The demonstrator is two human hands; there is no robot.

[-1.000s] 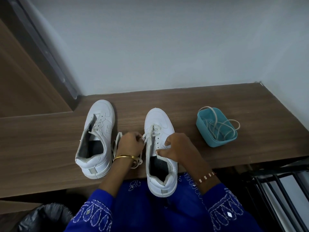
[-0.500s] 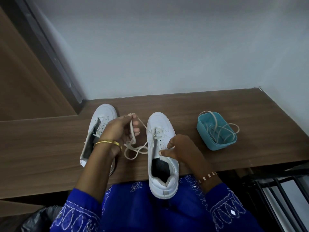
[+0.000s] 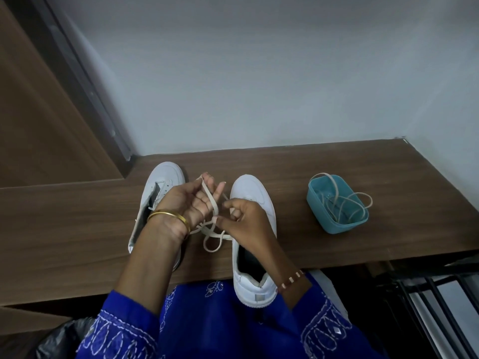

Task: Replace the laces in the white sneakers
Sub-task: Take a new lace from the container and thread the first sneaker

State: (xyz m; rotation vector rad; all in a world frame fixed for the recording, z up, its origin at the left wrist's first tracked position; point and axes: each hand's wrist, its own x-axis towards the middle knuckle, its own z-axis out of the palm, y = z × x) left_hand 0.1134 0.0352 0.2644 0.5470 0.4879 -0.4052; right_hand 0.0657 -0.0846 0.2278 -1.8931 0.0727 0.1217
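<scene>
Wooden bench (image 3: pixel 337 167) against a pale wall, two white sneakers on it. Left hand (image 3: pixel 190 202) raised palm-up between the shoes, fingers curled round a loop of lace (image 3: pixel 211 203); half a second ago it held the lace alone while the right hand steadied the shoe. Right hand (image 3: pixel 246 216) has now left the near sneaker (image 3: pixel 252 244) and pinches the same lace at thumb and forefinger. Slack hangs looped just left of that shoe. Left sneaker (image 3: pixel 160 193) part hidden by the forearm. Teal tub (image 3: pixel 334 218) with more laces well right. Judged: old lace out, being gathered.
</scene>
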